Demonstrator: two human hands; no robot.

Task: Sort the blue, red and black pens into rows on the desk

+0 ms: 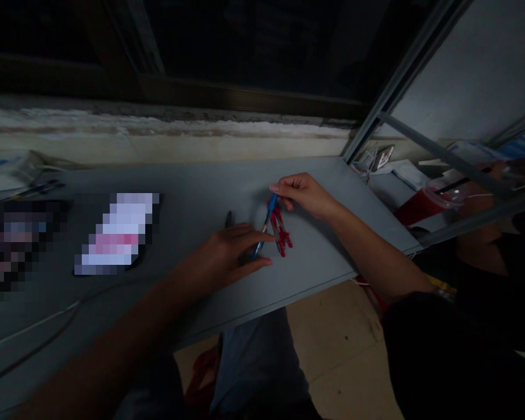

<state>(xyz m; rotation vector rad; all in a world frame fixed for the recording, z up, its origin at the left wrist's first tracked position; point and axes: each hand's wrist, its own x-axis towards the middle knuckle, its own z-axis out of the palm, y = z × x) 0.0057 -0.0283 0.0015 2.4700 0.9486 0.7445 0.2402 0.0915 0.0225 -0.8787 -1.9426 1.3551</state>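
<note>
My right hand (304, 193) is closed, pinching the top ends of a small bunch of pens: a blue pen (266, 224) and two or three red pens (281, 231) that fan out on the grey table (315, 256). My left hand (231, 254) rests on the table with its fingers stretched towards the lower end of the blue pen, touching it. A dark pen (228, 219) lies just behind the left hand. The scene is dim.
A pixelated flat item (118, 233) and another blurred-out patch (17, 242) lie at the left of the table. A cable (30, 329) runs along the near left edge. A red container (424, 204) and papers sit on a shelf to the right, behind metal bars.
</note>
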